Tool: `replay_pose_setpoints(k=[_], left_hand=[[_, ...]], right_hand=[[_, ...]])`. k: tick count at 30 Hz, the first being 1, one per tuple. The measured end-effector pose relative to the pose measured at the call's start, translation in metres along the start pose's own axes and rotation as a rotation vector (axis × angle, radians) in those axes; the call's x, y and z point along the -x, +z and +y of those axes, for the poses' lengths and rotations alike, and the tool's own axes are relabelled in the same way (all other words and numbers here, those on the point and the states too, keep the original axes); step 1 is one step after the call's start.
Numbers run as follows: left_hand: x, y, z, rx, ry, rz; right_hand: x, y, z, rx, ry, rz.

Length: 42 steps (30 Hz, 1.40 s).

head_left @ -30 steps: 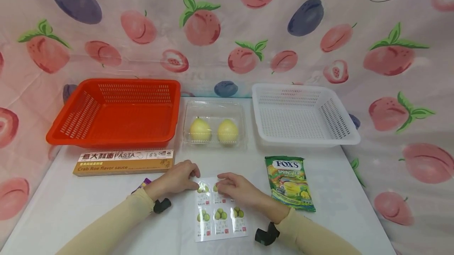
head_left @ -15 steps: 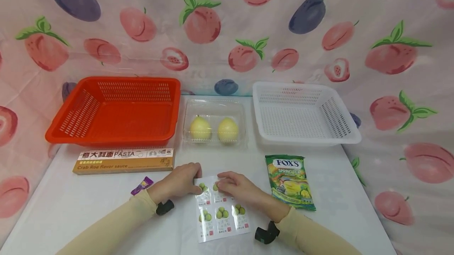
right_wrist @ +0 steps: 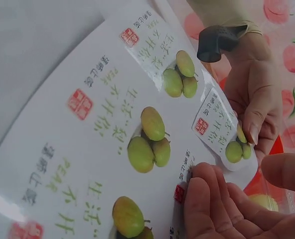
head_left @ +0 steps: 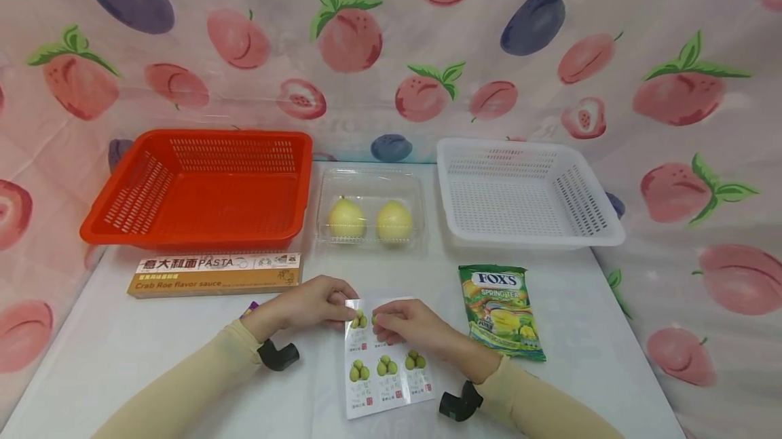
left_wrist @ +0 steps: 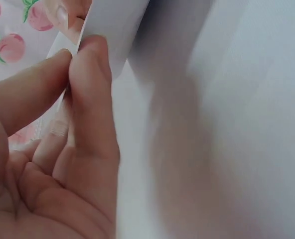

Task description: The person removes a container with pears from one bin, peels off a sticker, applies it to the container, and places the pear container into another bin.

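Pear-sticker sheet [head_left: 394,385] near the table's front, tipped up at its far-left corner; shadow beneath that edge in the left wrist view. Left hand [head_left: 314,303] at that corner, thumb and index finger closed together on the sheet's edge in a firm-looking pinch. Right hand [head_left: 421,330] over the sheet's far edge, half open: fingers loosely bent with tips against or just over the print, thumb standing clear, nothing gripped that I can make out. Corner pear sticker [right_wrist: 220,124] under the left thumb has a distinct outline; whether it has lifted from the backing, cannot tell. Beyond the sheet, clear clamshell box [head_left: 370,184] with two yellow pears [head_left: 394,222]. Far left of the sheet, red basket [head_left: 238,201], pasta box [head_left: 216,275] in front of it; far right, white basket [head_left: 507,201]. Right of the sheet, Fox's candy bag [head_left: 502,310]. Risks, as judged: the sheet, pinched at one corner, could crease or swing if the right hand pushes without a counter-grip; a sticker picked at from its corner might tear, curl or cling to a fingertip if pulled too sharply.
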<state>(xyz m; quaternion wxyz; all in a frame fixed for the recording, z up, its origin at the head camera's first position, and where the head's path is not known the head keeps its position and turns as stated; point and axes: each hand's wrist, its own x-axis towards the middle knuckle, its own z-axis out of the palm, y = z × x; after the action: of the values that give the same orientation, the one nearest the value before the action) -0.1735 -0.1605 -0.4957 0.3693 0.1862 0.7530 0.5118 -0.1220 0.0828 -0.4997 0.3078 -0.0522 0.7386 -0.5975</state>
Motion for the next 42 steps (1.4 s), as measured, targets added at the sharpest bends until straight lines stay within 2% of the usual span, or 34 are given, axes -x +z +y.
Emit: replay_pose_setpoints(k=[3,8,17,22,25,31,33,34,36,39,42], left_hand=[[0.000,0.000,0.000,0.075,0.004,-0.025],[0.001,0.000,0.002,0.128,0.012,-0.041],[0.003,-0.002,0.000,0.156,0.018,-0.033],[0.005,-0.006,-0.005,0.149,0.015,-0.014],[0.006,-0.007,-0.007,0.056,0.011,0.030],[0.009,-0.005,-0.003,-0.336,-0.007,0.203],[0.009,-0.004,0.001,-0.361,0.002,0.225],[0.009,-0.004,0.003,-0.358,0.015,0.227],[0.007,-0.005,0.007,-0.296,0.055,0.207],[0.004,-0.007,0.013,-0.106,0.120,0.152],[-0.001,-0.007,0.021,0.073,0.157,0.121]], right_hand=[[0.000,0.001,-0.001,0.003,0.005,0.009],[0.000,0.003,-0.002,0.027,0.009,0.032],[-0.006,0.006,0.004,0.088,0.019,0.090],[-0.007,0.008,0.005,0.083,0.017,0.105],[-0.006,0.007,0.005,0.078,0.009,0.109],[-0.005,-0.001,0.002,0.095,-0.002,0.115],[-0.006,-0.005,-0.002,0.098,-0.014,0.118],[-0.007,-0.007,-0.005,0.098,-0.023,0.121],[-0.008,-0.012,-0.010,0.092,-0.039,0.133],[-0.011,-0.018,-0.018,0.080,-0.060,0.157],[-0.014,-0.024,-0.025,0.060,-0.085,0.178]])
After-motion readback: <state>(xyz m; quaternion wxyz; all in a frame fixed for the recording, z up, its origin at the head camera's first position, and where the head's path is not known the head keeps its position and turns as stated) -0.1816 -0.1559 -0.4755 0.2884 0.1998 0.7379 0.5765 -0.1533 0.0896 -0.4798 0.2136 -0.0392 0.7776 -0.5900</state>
